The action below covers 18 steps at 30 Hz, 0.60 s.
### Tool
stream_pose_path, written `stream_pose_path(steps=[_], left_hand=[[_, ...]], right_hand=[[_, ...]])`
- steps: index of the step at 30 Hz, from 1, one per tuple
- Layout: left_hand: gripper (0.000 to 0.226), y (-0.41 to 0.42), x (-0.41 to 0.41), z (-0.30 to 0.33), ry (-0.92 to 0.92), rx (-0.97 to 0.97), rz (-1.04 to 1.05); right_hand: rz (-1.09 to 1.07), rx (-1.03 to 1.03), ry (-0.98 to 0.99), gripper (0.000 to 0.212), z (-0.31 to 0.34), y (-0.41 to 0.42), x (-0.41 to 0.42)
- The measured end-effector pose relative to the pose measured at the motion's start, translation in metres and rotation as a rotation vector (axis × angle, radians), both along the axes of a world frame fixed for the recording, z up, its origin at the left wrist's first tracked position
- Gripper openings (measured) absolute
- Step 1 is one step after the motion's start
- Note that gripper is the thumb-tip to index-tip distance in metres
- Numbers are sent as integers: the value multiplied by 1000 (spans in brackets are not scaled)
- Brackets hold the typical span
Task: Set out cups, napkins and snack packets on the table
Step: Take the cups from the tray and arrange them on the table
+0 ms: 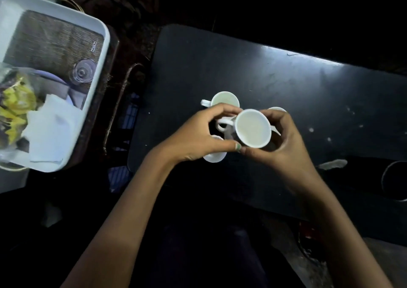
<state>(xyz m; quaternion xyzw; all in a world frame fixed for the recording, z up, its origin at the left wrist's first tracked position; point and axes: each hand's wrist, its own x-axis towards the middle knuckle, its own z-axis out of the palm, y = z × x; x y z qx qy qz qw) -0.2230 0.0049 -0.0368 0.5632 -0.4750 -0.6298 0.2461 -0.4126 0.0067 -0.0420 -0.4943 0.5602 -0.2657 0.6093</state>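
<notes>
From the head camera I saw both hands closed around one white cup (252, 128), a smooth glazed round-mouthed cup with a looped handle pointing toward the left fingers. My left hand (198, 136) curled on its handle side, thumb low against the wall and fingertips over the rim's far edge; my right hand (284, 140) wrapped the opposite side, its thumb meeting the left thumb just under the cup. Whether the cup was lifted or resting on the table, I could not tell.

I counted four cups in all. A second cup (224, 99) stood just beyond the left fingertips, handle to the left. A third cup (278, 109) peeked out past the right fingertips, mostly hidden. A fourth cup (214, 156) showed as a white curved edge under the left palm. All sat on a matte black table (308, 84), scuffed and speckled with pale marks.

Well to the left of the left hand lay a white rectangular plastic tray (97, 45) with rounded corners. In it I saw a stack of soft white paper napkins (49, 129), crinkled yellow snack packets (16, 109) whose number I could not tell, and one clear glass (83, 73).
</notes>
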Motion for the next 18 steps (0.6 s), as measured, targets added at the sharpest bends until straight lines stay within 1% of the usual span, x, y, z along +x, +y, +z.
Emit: stream_pose_path(steps=[2,4,7,11,18], left_hand=[[55,4,-18,-7,-52,-29,-62],[56,10,-34,-16,-144,-64,-140],[61,21,-52,-32,-275,-64,-243],[65,30,-66,-48,-294,-26,-297],[76,36,-75,-62,-445,-56,-409]], right_hand=[[-44,4,40,67,-9,16,-14],[-75,-4,100,68,-19,31,-25],[-136,4,134,63,-34,47,-31],[-152,-9,168,62,-53,57,-35],[-152,24,230,67,-87,62,-38]])
